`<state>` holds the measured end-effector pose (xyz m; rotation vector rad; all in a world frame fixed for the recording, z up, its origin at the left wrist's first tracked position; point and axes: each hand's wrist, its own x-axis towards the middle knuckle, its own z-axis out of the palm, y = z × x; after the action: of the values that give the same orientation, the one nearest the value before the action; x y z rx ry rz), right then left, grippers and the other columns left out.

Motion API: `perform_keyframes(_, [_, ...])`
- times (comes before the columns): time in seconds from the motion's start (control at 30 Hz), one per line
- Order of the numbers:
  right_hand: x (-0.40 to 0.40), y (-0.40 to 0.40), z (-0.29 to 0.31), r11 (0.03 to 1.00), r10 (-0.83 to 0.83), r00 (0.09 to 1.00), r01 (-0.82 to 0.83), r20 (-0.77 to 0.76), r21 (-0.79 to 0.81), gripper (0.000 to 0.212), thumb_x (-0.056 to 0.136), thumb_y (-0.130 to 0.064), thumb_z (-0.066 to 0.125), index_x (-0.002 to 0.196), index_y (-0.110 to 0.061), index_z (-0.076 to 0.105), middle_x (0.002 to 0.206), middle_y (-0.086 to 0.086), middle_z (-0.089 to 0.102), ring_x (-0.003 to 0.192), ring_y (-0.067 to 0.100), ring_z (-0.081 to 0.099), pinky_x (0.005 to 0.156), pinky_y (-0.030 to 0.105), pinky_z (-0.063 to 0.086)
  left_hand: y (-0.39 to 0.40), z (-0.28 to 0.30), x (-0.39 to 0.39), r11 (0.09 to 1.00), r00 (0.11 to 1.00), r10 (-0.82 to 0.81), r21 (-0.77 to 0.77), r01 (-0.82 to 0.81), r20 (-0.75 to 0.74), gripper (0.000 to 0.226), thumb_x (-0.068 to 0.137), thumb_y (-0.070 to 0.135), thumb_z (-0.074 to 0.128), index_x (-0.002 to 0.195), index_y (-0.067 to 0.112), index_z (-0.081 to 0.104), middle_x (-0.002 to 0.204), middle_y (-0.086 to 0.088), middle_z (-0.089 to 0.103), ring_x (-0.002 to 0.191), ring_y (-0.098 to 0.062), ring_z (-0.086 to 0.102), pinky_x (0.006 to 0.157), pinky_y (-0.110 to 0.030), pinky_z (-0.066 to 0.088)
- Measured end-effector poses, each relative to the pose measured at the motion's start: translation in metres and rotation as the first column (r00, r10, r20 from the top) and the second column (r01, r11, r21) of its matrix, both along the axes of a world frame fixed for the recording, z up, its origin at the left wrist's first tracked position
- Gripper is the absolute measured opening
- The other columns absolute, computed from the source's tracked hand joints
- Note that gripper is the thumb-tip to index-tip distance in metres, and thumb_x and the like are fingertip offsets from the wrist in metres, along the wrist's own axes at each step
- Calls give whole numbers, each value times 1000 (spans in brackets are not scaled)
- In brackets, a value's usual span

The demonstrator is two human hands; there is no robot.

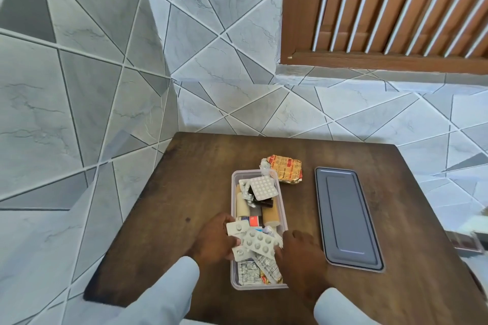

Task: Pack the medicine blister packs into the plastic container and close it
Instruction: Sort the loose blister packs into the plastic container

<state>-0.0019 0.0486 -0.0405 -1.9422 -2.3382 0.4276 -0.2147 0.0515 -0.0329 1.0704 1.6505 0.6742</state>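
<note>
A clear plastic container stands open in the middle of the dark wooden table, filled with several blister packs and small rolls. My left hand and my right hand meet over its near half and together hold a small bunch of silver blister packs. A white blister pack lies on top at the far end. An orange and gold foil pack lies on the table just beyond the container's far right corner. The grey lid lies flat to the right, apart from the container.
The table stands on a grey patterned tile floor. A brown slatted wooden door is at the far right. A blurred object shows at the right edge, off the table.
</note>
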Motion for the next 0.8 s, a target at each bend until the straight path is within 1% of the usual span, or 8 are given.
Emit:
perform_keyframes(0.1, [1, 7, 2, 995, -96, 982, 90, -161, -48, 30, 94, -48, 48, 111, -25, 56, 105, -4, 67, 87, 13, 63, 70, 25, 54, -2, -1, 2, 998, 998, 55, 13, -55, 23, 32, 79, -5, 70, 97, 17, 54, 89, -11, 70, 68, -24, 72, 50, -32, 55])
perform_keyframes(0.2, [1, 9, 7, 984, -176, 962, 162, -209, -80, 28, 92, -51, 49, 107, -28, 55, 103, -6, 67, 74, 9, 58, 56, 17, 46, -3, -1, 4, 997, 996, 77, 15, -78, 34, 33, 78, -5, 71, 97, 14, 52, 93, -15, 70, 68, -27, 72, 49, -34, 55])
perform_keyframes(0.27, [-1, 7, 8, 990, -143, 979, 142, -147, -17, 36, 92, -55, 45, 112, -27, 58, 106, -5, 65, 82, 12, 60, 61, 20, 47, -3, 0, 5, 998, 998, 58, 11, -58, 10, 31, 79, -1, 71, 97, 15, 52, 92, -12, 71, 69, -28, 72, 51, -35, 57])
perform_keyframes(0.37, [-3, 4, 6, 995, -100, 995, 101, -22, 24, 39, 95, -46, 39, 113, -19, 60, 108, 4, 60, 97, 22, 58, 80, 35, 53, -3, -1, 6, 1000, 996, 3, 7, -3, -93, 23, 82, 8, 71, 94, 19, 54, 89, -3, 73, 68, -20, 72, 56, -34, 60])
perform_keyframes(0.5, [1, 1, 0, 977, 206, 952, -188, 227, -97, 43, 95, -44, 46, 130, -20, 55, 126, 7, 58, 115, 26, 52, 88, 37, 47, -6, -4, 7, 998, 959, -45, 25, 55, -280, 13, 84, 28, 70, 84, 27, 57, 88, 5, 70, 79, -13, 69, 75, -38, 60])
perform_keyframes(0.6, [0, -2, 3, 976, 184, 969, -160, 168, -145, 39, 95, -45, 45, 121, -20, 60, 123, 5, 60, 109, 22, 57, 86, 32, 46, -7, -3, 12, 989, 881, -106, 43, 142, -462, 14, 82, 38, 70, 84, 33, 57, 96, 12, 64, 84, -8, 63, 72, -26, 55])
perform_keyframes(0.67, [-3, -2, 4, 975, 175, 979, -157, 107, -155, 40, 94, -48, 46, 122, -21, 58, 125, 3, 61, 108, 19, 59, 84, 28, 46, -5, -2, 17, 970, 799, -172, 44, 240, -576, 16, 83, 41, 68, 93, 34, 58, 106, 10, 60, 92, -10, 61, 78, -27, 54])
perform_keyframes(0.8, [-2, 1, 13, 976, 200, 980, -199, -5, -85, 53, 92, -50, 51, 138, -29, 38, 140, 0, 49, 122, 21, 50, 95, 34, 45, 4, -3, 18, 925, 723, -269, 38, 378, -636, 28, 84, 38, 67, 111, 35, 61, 116, 9, 53, 102, -10, 52, 82, -22, 45])
